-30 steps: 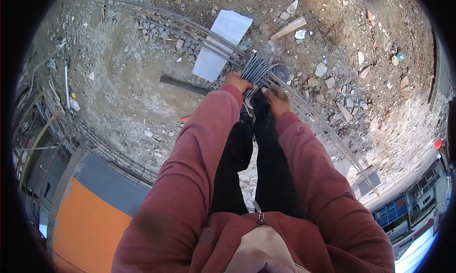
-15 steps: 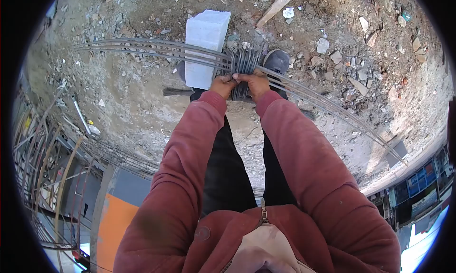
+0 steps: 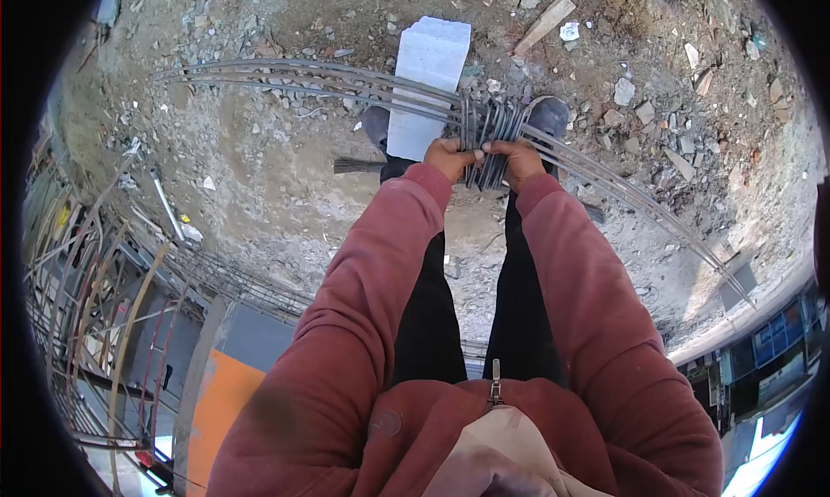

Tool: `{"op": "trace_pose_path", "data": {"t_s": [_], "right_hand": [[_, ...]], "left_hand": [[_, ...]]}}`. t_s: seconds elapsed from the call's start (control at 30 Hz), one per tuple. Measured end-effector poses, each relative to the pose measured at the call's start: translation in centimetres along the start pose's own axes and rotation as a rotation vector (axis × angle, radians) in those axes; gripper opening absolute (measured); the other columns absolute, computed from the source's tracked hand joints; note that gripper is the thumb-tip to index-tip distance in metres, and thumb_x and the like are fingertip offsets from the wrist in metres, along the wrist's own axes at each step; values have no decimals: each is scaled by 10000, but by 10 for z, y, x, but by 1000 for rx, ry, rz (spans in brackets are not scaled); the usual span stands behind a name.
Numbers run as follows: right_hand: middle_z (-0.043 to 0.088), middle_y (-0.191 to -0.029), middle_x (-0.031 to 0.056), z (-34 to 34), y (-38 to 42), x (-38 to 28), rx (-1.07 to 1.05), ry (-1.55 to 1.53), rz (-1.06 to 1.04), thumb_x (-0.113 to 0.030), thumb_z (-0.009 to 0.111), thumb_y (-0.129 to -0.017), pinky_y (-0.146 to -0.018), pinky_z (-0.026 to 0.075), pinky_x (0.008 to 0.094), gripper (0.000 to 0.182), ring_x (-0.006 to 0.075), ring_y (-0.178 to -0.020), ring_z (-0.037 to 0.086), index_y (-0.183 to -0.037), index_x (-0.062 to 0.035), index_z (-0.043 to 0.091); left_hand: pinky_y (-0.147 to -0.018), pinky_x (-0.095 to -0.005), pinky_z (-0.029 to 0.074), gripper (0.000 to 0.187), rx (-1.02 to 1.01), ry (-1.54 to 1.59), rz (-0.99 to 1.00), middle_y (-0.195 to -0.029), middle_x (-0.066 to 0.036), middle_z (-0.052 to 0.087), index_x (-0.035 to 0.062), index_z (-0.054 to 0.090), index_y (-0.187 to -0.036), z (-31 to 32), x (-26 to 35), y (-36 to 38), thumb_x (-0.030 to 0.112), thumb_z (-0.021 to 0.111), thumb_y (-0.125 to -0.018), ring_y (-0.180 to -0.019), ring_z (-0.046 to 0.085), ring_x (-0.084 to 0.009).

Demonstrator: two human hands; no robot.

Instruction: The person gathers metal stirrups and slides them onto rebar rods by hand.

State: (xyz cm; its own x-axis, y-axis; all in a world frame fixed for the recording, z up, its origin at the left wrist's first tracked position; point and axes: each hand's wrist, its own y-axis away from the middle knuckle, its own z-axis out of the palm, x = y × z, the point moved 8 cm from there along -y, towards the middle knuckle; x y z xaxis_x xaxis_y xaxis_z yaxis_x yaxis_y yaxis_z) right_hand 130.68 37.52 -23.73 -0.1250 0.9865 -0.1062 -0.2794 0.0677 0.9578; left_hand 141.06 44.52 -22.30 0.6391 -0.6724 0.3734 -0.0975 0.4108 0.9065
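Note:
Long steel bars [image 3: 303, 71] run across the ground and over a pale block [image 3: 428, 60]. Around them sits a bundle of bent metal stirrups [image 3: 494, 121], between my feet. My left hand [image 3: 450, 159] is closed on the left part of the stirrups, its thumb pointing right. On the right part of the same bundle, my right hand [image 3: 516, 160] is closed with its thumb pointing left. A small gap shows between the bundle's left stirrups and the others. The fingertips are partly hidden behind the metal.
Thin wires [image 3: 359, 166] lie beside my left foot. A wooden piece [image 3: 545, 25] and rubble are scattered on the ground beyond. Metal frames [image 3: 95, 333] stand at the lower left near an orange panel [image 3: 220, 406]. A grey slab [image 3: 737, 282] lies under the bars' right end.
The view has shifted, so the block and bundle appear farther right. My hands have moved slightly apart, and some stirrups at the left have separated from the rest.

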Motion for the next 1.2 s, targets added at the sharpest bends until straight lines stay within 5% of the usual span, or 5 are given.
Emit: {"op": "trace_pose_path", "data": {"t_s": [0.37, 0.67, 0.87, 1.0, 1.2], "right_hand": [[602, -748, 81, 21, 2, 7, 9, -98, -68, -12, 683, -627, -617, 489, 296, 237, 186, -648, 593, -830, 21, 565], [595, -735, 74, 5, -2, 6, 325, 106, -168, -24, 686, -623, -584, 477, 300, 223, 183, -619, 577, -806, 10, 563], [609, -769, 105, 26, -3, 17, 66, -231, -80, -4, 655, -629, -599, 495, 327, 216, 209, -652, 596, -819, 21, 555], [604, -752, 97, 21, 4, 4, 196, -28, -157, -8, 654, -605, -576, 476, 310, 238, 189, -630, 578, -815, 31, 550], [577, -710, 76, -6, 11, -5, 446, 51, -305, -52, 658, -555, -573, 442, 296, 271, 159, -606, 536, -775, 40, 529]], "left_hand": [[-633, -247, 462, 141, -54, 15, 37, -785, -68, 628, -19, 604, -886, -17, 9, -1, -7, 603, -746, -651, 576, -125], [-636, -241, 456, 135, -28, 108, -29, -756, -62, 628, -8, 619, -885, -31, 10, 5, 26, 605, -755, -656, 574, -116], [-641, -222, 450, 176, 42, -323, -19, -775, -59, 638, -4, 628, -910, -33, 8, -1, 31, 614, -739, -649, 570, -110], [-638, -212, 442, 191, 86, -440, 15, -804, -49, 642, -1, 628, -929, -32, 9, 0, 44, 611, -744, -646, 564, -102], [-615, -219, 452, 125, 159, -133, 9, -763, -56, 628, -3, 618, -875, -33, 6, 5, 44, 606, -760, -657, 570, -108]]}}
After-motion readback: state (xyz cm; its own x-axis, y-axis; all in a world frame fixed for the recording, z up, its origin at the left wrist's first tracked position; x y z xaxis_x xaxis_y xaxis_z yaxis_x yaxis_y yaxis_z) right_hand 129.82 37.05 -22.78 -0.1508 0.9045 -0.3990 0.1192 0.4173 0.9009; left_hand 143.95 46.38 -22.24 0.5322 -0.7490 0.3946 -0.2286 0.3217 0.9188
